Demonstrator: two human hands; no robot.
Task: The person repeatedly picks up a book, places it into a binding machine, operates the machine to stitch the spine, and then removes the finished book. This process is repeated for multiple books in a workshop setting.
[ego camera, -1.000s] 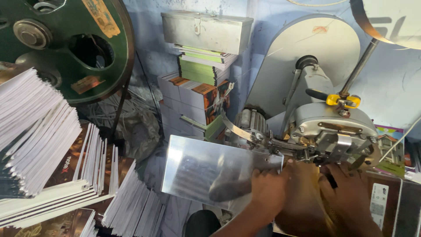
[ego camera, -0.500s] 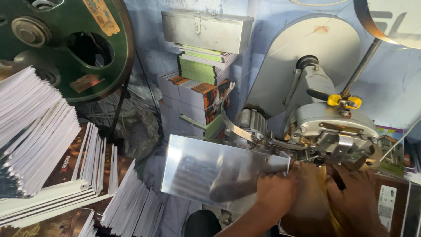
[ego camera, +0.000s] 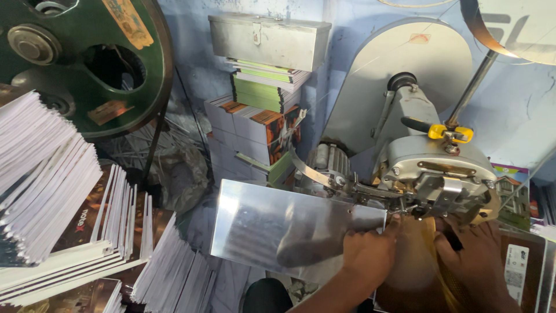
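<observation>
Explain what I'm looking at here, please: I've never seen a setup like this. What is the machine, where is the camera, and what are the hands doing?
The camera sits on the person's head and looks down at their own two bare hands.

The grey machine on the right is a bench machine with a metal head; its exact kind is hard to tell from here. A shiny metal plate sticks out from it to the left like a small work table.

The left hand rests at the plate's right edge. The right hand is just under the machine head. Between them both hands press a brownish folded cover up to the head.

Around them: fanned stacks of booklets on the left, a big green wheel above those, and a metal box on piled books at the back.
</observation>
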